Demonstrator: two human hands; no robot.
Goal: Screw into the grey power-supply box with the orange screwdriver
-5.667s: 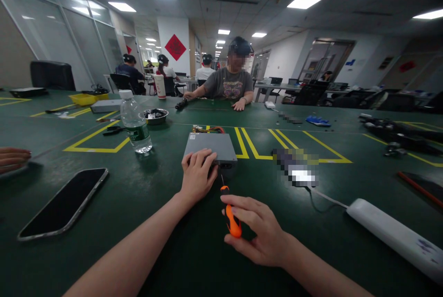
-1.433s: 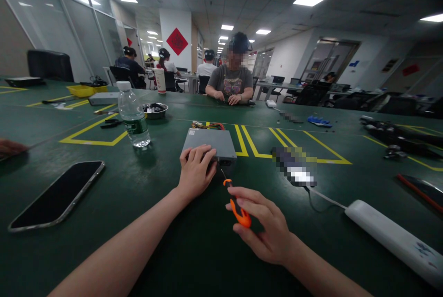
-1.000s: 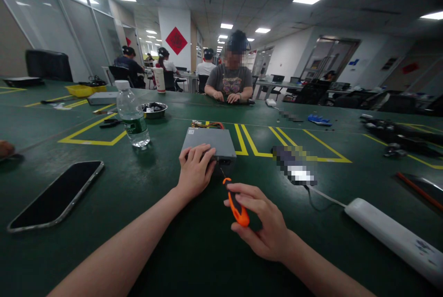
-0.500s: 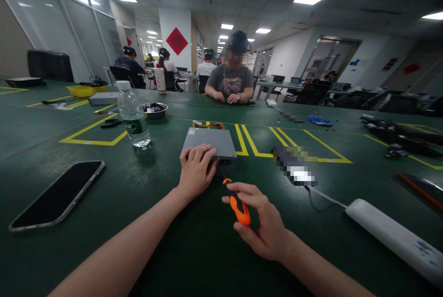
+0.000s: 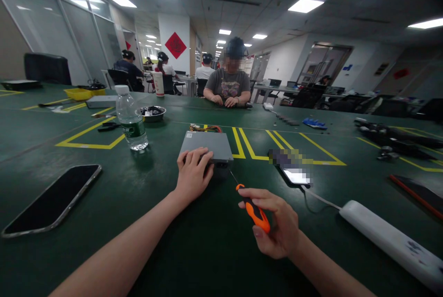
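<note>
In the head view a grey computer power supply (image 5: 208, 143) lies on the green table, its coloured wires bunched at the far side. My left hand (image 5: 194, 174) grips its near left corner, fingers over the top and thumb at the front face. My right hand (image 5: 277, 218) is closed around the orange and black handle of a screwdriver (image 5: 254, 211). The thin shaft points up and left toward the power supply's near right corner. Whether the tip touches the casing I cannot tell.
A water bottle (image 5: 133, 124) and a metal bowl (image 5: 152, 113) of dark parts stand to the left. One phone (image 5: 51, 200) lies at left, another (image 5: 294, 174) at right, cabled toward a white power strip (image 5: 387, 237). Across the table sits another person (image 5: 227, 85).
My right hand and the screwdriver have moved right and slightly down, and the shaft now slants more. My left hand stays on the power supply. The whole view has shifted slightly.
</note>
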